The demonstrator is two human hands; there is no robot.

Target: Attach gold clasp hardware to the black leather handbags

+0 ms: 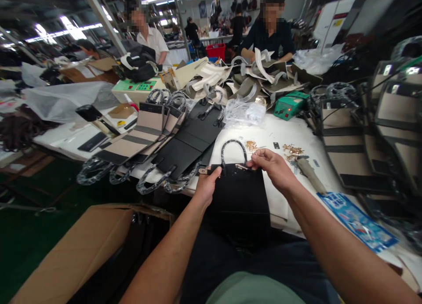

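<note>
A black handbag panel point(239, 194) hangs over the near edge of the white table, its plastic-wrapped handle point(233, 142) arching up at the top. My left hand point(208, 183) grips the panel's upper left corner, thumb on top, beside a dark strap with a metal clasp point(204, 171). At the upper right, by the foot of the handle, my right hand point(267, 163) has thumb and forefinger pinched together. Whatever lies between those fingertips is too small to make out. A small metal piece point(242, 166) shows on the panel near them.
Small gold-coloured metal parts point(293, 150) lie in piles on the table. Stacked bag panels point(189, 139) stand left, with more point(343, 146) at right. A green device point(290, 105) and a blue packet point(358, 220) lie there too. A cardboard box point(82, 247) sits lower left. Co-workers are across the table.
</note>
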